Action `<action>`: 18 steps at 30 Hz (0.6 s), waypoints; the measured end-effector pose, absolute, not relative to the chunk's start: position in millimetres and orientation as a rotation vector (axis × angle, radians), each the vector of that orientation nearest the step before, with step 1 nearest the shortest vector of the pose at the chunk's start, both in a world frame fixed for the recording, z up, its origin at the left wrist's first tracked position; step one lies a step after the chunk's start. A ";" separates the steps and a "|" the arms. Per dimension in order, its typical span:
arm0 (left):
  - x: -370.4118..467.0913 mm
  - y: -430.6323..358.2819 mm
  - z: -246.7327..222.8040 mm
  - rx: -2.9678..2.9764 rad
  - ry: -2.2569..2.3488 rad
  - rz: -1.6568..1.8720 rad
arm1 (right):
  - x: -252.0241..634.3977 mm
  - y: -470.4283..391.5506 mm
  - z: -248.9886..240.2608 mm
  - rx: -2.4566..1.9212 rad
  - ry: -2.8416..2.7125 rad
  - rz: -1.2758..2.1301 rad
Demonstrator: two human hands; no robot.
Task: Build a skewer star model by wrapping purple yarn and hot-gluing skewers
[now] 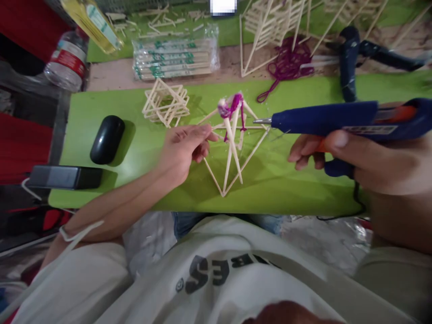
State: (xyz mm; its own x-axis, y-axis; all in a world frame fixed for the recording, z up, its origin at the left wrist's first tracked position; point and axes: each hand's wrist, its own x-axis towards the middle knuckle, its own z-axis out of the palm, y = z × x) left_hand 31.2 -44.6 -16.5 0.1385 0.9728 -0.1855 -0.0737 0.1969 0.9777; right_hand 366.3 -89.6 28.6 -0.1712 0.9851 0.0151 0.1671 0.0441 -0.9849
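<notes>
A frame of thin wooden sticks [228,157] stands on the green table, with purple yarn [237,102] wound about its top joint and hanging down. My left hand [182,150] pinches the frame's left side between thumb and fingers; the exact contact is partly hidden. My right hand [374,164] grips a blue glue gun [313,119] by its handle, and the fingers lie around an orange trigger. The gun's metal nozzle points left, close to the frame's right corner. Fine threads of glue trail below the nozzle.
Left of the frame lie a small stick lattice [165,102], a black mouse [107,139] and a black box [65,177]. Behind are packaged sticks [175,57], a purple yarn bundle [290,60], larger stick structures [273,22] and dark-handled pliers [349,63]. Bottles stand back left.
</notes>
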 end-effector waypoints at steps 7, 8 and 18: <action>31.8 -41.3 -21.5 1.049 1.014 1.087 | 364.8 -86.2 22.5 -1.112 -1.593 1.173; 32.2 -41.0 -21.9 1.042 1.020 1.089 | 364.9 -86.0 21.5 -1.109 -1.602 1.173; 36.0 -36.3 -28.9 1.014 1.024 1.098 | 364.1 -86.5 18.5 -1.124 -1.607 1.185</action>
